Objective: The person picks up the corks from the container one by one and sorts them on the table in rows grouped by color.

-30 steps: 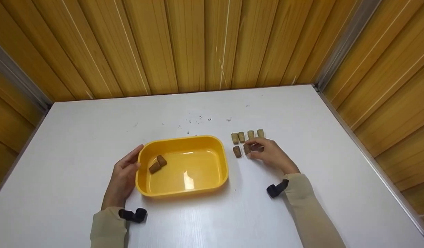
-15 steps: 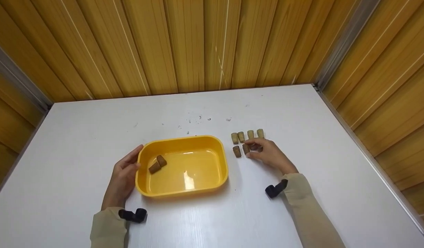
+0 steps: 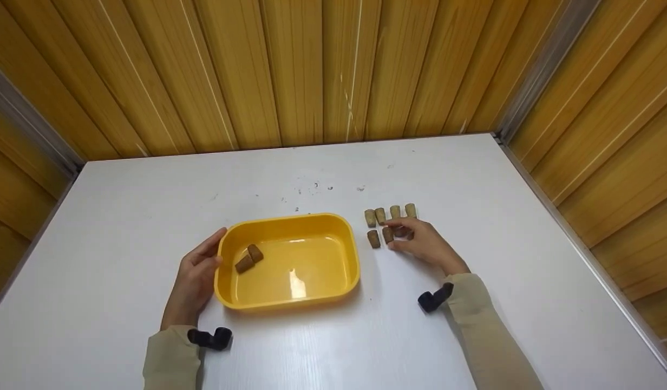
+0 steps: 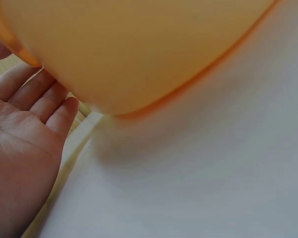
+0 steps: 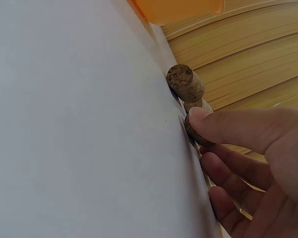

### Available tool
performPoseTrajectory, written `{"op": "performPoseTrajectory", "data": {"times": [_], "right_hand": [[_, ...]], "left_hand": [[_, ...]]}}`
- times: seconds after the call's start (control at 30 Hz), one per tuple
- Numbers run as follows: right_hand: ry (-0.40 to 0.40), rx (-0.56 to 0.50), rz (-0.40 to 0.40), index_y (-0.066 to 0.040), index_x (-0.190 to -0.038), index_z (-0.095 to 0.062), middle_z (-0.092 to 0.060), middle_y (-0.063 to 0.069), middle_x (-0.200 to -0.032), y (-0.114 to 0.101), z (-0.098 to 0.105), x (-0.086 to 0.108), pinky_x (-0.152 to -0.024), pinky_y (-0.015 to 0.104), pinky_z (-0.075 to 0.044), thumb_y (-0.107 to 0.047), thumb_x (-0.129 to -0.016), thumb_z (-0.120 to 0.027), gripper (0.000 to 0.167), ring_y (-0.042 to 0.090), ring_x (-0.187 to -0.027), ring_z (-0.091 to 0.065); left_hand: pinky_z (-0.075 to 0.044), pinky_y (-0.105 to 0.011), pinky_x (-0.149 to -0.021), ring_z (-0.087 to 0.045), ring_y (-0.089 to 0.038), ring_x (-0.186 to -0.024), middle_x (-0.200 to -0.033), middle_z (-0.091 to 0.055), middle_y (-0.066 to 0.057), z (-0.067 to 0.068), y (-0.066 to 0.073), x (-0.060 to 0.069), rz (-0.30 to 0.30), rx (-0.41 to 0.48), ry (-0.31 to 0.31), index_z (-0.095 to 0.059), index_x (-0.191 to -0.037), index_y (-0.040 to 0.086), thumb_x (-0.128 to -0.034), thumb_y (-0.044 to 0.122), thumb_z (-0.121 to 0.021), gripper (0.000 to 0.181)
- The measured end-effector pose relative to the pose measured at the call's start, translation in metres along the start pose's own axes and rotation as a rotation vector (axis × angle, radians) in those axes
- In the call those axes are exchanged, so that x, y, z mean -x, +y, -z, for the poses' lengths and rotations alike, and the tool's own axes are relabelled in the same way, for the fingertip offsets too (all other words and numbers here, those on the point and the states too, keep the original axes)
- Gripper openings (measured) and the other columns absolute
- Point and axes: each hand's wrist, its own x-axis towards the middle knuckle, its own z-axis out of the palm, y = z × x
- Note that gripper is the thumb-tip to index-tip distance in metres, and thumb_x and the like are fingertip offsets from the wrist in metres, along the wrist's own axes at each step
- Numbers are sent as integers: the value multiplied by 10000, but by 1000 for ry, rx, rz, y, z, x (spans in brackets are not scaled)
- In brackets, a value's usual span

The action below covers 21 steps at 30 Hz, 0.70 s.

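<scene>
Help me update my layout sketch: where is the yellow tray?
In the head view, the yellow tray sits mostly left of centre on the white table, between the left hand at its left rim and two rows of corks beyond its right end.

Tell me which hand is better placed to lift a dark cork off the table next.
Probably the right. The right hand has a dark cork between thumb and finger, while the left hand grips the yellow tray at its left side, across from those corks.
</scene>
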Motion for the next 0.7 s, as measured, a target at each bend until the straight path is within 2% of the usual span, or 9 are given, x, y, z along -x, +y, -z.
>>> {"op": "performPoseTrajectory", "data": {"times": [0.1, 0.37, 0.53, 0.7], "right_hand": [[1, -9, 3, -139, -1333, -571, -646, 105, -1175, 0, 1, 0, -965, 433, -480, -217, -828, -740, 538, 262, -1077, -579], [14, -52, 15, -87, -1394, -492, -597, 147, -1288, -2, 5, 2, -981, 452, -500, -186, -842, -725, 607, 298, -1089, -605], [16, -37, 14, -112, -1408, -479, -578, 147, -1311, -5, 8, 3, -956, 446, -519, -202, -857, -711, 604, 290, -1074, -615], [2, -50, 51, -97, -1406, -483, -591, 140, -1276, -5, 13, 0, -908, 406, -524, -207, -872, -694, 584, 272, -1050, -614]], "left_hand": [[-375, -205, -1085, -463, -35, -1315, -1439, -483, 49, 0, 0, 0, 5, 2, 4, -305, -1476, -28, -914, -46, -436, 577], [-377, -201, -1087, -457, -38, -1318, -1500, -418, -21, -1, 2, 0, 21, 6, 2, -304, -1479, -20, -914, -44, -436, 580], [-378, -202, -1086, -456, -45, -1320, -1525, -381, -70, -1, 3, -1, 20, -5, 3, -309, -1477, -21, -913, -48, -434, 578], [-375, -205, -1089, -470, -52, -1310, -1445, -482, 23, 1, 0, 0, -6, 13, -10, -322, -1471, -21, -918, -53, -423, 563]]}}
